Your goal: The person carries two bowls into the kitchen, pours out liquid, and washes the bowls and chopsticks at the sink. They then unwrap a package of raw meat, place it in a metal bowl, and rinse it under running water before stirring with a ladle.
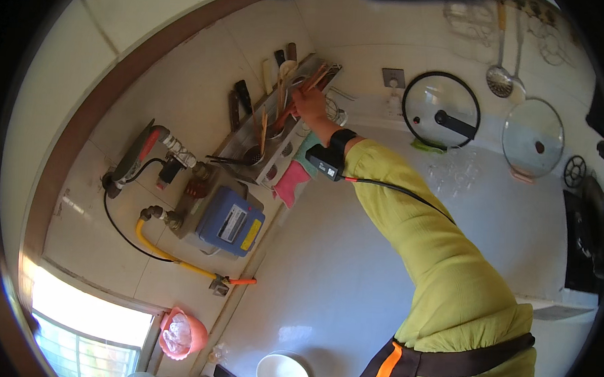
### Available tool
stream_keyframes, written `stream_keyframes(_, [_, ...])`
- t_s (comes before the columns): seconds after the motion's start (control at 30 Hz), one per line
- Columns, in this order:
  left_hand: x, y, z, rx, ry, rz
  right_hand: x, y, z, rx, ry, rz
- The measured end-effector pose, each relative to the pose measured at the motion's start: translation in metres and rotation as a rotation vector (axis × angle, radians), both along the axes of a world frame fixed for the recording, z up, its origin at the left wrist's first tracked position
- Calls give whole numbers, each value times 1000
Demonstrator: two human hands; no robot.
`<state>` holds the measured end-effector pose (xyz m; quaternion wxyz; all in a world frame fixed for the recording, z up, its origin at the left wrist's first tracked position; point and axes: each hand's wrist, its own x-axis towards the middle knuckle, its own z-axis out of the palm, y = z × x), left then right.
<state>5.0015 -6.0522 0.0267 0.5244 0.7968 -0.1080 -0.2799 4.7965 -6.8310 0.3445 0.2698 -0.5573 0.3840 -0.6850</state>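
My right hand point(309, 107) reaches up to a metal utensil rack point(242, 160) on the tiled wall. Its fingers are closed around a reddish-brown wooden utensil point(283, 119) above one of the rack's cups; the fingers partly hide it. More reddish-brown sticks point(317, 77) show just beyond the hand, at the rack's far end. Light wooden chopsticks point(264, 126) and black chopsticks point(230, 160) stand in the nearer cups. Knives with dark handles point(243, 96) are slotted along the wall side. A pink cloth point(292, 183) and a green cloth point(308, 146) hang below the rack. My left hand is out of view.
Beside the rack are a blue gas meter point(231, 222) and a yellow pipe point(192, 268). A white bowl point(284, 372) and a phone point(230, 376) lie on the white counter point(329, 260). Glass lids point(441, 101) point(533, 130) lean at the back, near clear glasses point(454, 167). A stove point(580, 246) stands right.
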Motion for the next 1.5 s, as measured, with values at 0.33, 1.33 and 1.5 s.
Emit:
stream_keyframes(0.33, [-54, -41, 22, -69, 316, 353, 46, -12, -28, 46, 702, 250])
stream_keyframes(1.33, [-65, -61, 23, -3, 211, 267, 28, 26, 47, -345, 193, 298])
stream_keyframes(1.5, [-67, -57, 14, -59, 188, 261, 59, 17, 36, -218, 262, 544])
